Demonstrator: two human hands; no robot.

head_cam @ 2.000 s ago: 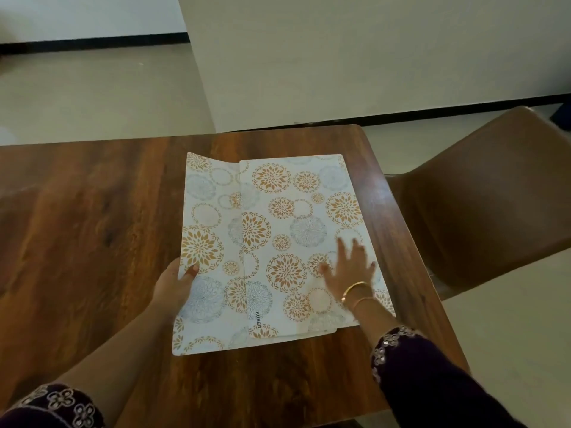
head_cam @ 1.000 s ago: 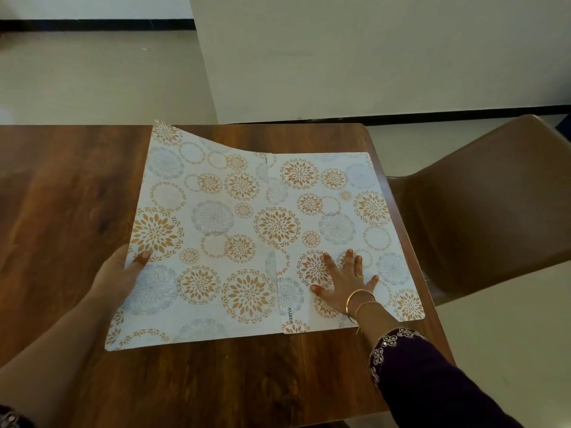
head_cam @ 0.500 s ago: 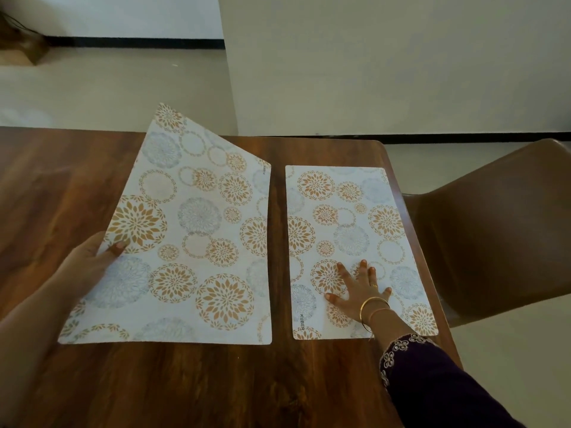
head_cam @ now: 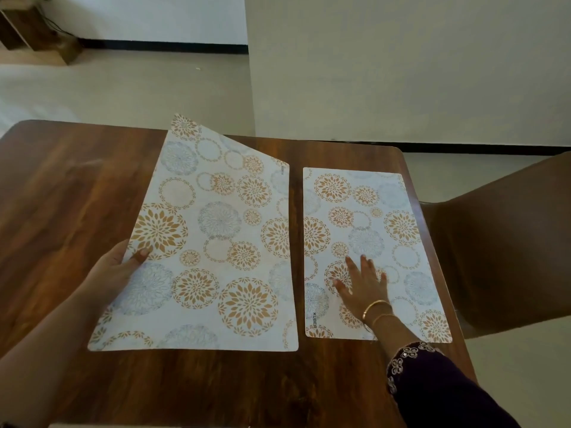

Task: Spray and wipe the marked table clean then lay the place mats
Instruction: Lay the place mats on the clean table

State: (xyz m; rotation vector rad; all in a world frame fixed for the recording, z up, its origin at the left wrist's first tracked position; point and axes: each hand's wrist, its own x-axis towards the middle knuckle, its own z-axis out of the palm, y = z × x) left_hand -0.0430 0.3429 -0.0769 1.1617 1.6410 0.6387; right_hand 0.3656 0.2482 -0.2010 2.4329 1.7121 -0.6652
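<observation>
The second place mat (head_cam: 210, 248), slid leftward off the first place mat (head_cam: 370, 242), is pinched by the left hand (head_cam: 117, 270) while the right hand (head_cam: 361, 282) presses flat and open, so laying is nearly done.

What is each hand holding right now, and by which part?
The left hand grips the left place mat by its left edge. The right hand only presses flat on the right place mat.

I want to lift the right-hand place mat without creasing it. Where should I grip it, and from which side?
Probably the place mat's long right edge, approached from the chair side: it lies flat, and that edge runs close along the table edge, so fingers could slip underneath. The right hand now presses flat on it.
</observation>
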